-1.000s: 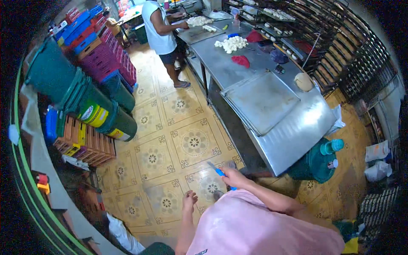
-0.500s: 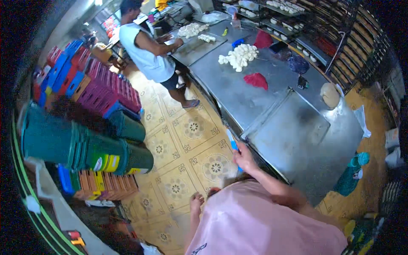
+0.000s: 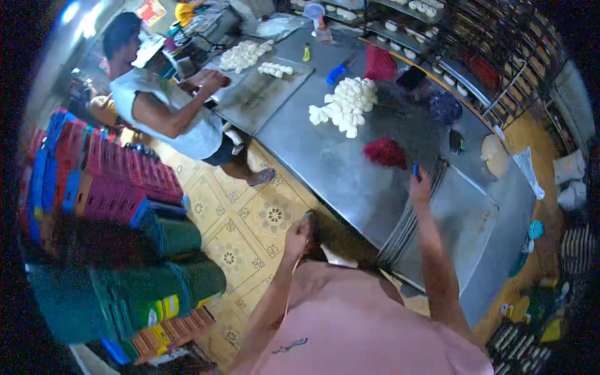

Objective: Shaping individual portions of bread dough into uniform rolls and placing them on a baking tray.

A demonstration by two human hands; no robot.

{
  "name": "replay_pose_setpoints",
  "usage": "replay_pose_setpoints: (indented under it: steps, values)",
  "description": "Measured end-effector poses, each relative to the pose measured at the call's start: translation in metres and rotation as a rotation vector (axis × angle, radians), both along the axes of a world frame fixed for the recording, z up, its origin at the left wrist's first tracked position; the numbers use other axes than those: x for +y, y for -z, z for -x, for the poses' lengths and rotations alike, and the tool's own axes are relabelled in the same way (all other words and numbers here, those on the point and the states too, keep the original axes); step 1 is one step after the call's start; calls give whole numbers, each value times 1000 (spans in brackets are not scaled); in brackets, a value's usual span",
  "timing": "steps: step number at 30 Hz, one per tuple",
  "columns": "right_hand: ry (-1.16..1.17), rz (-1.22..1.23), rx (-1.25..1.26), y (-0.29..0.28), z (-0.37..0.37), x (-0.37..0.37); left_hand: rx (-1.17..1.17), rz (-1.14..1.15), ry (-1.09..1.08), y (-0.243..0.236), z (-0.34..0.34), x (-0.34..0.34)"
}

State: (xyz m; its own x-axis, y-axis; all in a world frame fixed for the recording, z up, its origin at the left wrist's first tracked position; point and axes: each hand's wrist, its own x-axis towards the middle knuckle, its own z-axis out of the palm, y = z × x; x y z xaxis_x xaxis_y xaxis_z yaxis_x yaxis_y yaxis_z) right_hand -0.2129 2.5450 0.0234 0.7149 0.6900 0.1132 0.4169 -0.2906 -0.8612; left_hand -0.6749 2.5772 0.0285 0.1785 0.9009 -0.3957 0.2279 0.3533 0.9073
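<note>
My right hand (image 3: 420,189) is closed around a slim blue-handled tool (image 3: 415,169), whose blue end sticks up above the fist. It is over the metal table (image 3: 325,165), beside the edge of a stack of metal trays (image 3: 447,219) and just below a crumpled red cloth (image 3: 384,153). My left hand (image 3: 299,237) hangs over the tiled floor, left of the table edge, with its fingers curled; whether anything is inside cannot be seen. Farther up the table lies a heap of white dough pieces (image 3: 347,103).
A co-worker (image 3: 165,106) stands at the table's left side, hands near a tray (image 3: 265,100) with dough pieces. Stacked crates (image 3: 119,159) and green tubs (image 3: 150,294) line the left. A large dough lump (image 3: 495,156) sits at the right. Racks (image 3: 500,62) stand behind.
My right hand has moved from beside the table edge to over the table, bringing the blue-handled tool along. My left hand has risen. The view has shifted closer to the table.
</note>
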Motion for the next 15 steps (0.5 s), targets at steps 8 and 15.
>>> replay_pose_setpoints:
  steps: [8,15]
  values:
    - [242,237,-201,-72,72,-34,-601,-61,131,-18,-119,242]
    - [207,307,-104,-81,190,-82,59,-655,473,-26,-172,351]
